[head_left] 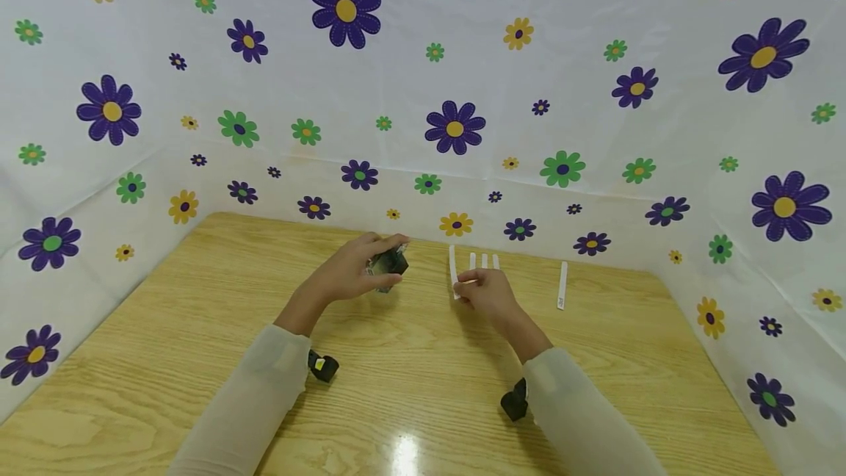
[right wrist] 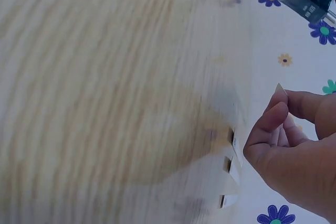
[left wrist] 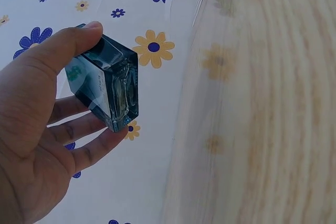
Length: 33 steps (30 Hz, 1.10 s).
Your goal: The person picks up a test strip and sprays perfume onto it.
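My left hand [head_left: 346, 270] holds a dark teal glass perfume bottle [head_left: 390, 264] above the table. In the left wrist view, the thumb lies along one side of the angular bottle [left wrist: 107, 80] and the fingers curl beneath it. To the right, my right hand [head_left: 490, 295] pinches the lower end of a narrow white paper strip [head_left: 452, 263], which stands up slightly bent. Only a pointed tip of the strip [right wrist: 280, 89] shows past the fingers in the right wrist view. The bottle and the strip are apart.
Just beyond the right hand, several white paper strips [head_left: 485, 261] lie side by side. Another strip [head_left: 562, 286] with small print at its near end lies farther right. A flower-patterned white sheet [head_left: 403, 79] rises behind and beside the wooden table [head_left: 410, 358].
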### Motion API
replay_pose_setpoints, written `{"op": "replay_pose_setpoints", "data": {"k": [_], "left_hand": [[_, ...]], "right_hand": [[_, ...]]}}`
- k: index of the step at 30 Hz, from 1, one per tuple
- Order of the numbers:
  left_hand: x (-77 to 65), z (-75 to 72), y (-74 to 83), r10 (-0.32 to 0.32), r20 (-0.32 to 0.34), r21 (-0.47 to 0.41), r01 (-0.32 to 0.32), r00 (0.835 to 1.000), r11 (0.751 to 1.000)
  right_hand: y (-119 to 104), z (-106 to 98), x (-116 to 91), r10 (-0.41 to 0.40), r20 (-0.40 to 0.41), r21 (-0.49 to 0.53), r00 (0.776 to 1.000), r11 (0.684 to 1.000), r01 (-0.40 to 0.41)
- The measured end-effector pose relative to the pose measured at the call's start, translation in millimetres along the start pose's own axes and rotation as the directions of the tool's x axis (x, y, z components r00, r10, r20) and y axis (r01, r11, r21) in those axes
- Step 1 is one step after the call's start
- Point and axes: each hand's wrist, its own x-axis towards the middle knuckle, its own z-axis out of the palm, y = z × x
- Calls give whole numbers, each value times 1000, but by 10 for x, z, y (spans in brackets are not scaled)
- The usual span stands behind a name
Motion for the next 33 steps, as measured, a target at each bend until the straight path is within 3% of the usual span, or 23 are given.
{"op": "replay_pose_setpoints", "data": {"k": [13, 33], "left_hand": [[-5, 4, -15, -12, 14, 10, 11, 1000, 1000], [11, 17, -15, -47, 24, -5, 47, 999, 999]], "right_hand": [[-11, 10, 88, 106, -12, 119, 994, 987, -104], [16, 81, 109, 151, -40, 95, 988, 985, -147]]}}
